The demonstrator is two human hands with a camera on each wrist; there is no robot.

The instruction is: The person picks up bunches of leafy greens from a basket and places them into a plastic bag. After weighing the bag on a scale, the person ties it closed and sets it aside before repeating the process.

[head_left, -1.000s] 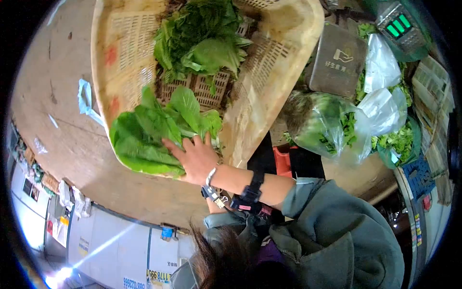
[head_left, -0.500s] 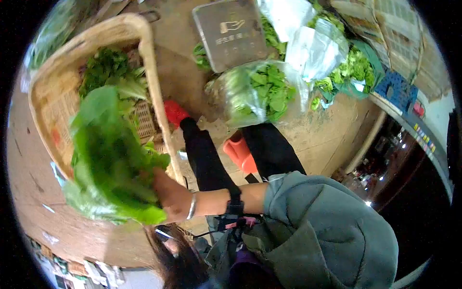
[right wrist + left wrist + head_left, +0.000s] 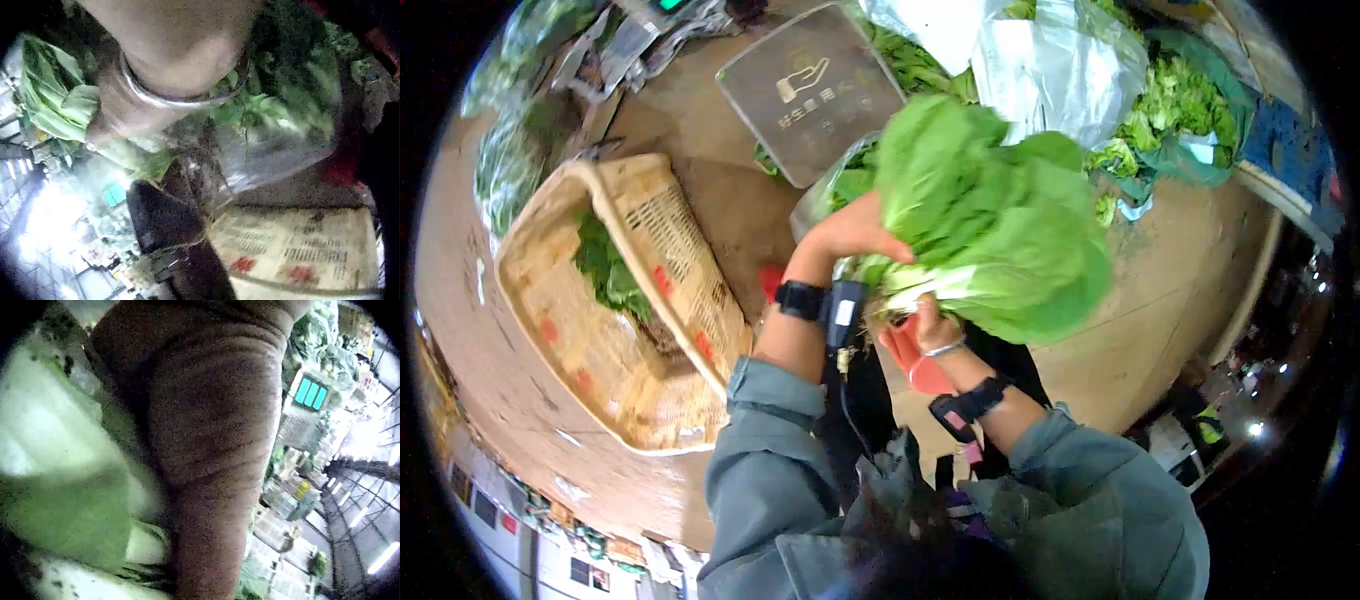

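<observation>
In the head view, both hands hold a large bunch of leafy greens (image 3: 1000,220), its pale stems towards the person and its broad leaves spread to the right. My left hand (image 3: 865,232) grips it near the stem end, thumb over the stems and the other fingers hidden behind leaves. Lower down, my right hand (image 3: 933,328), with a bangle at the wrist, holds the stem base from the near side. Pale stems (image 3: 50,419) fill the left side of the left wrist view. The right wrist view shows leaves (image 3: 56,94) beyond the right hand.
A cream plastic basket (image 3: 560,375) with some greens (image 3: 610,270) inside stands on the floor at left. Ahead are a flat dark scale (image 3: 815,95), plastic bags (image 3: 1060,75) and a green bag of leafy vegetables (image 3: 1180,110). A red shoe (image 3: 920,365) shows below the hands.
The right hand has lifted the greens out of the basket and carried them rightwards, in front of the body. The left hand has come onto the bunch. The basket now sits farther left in view.
</observation>
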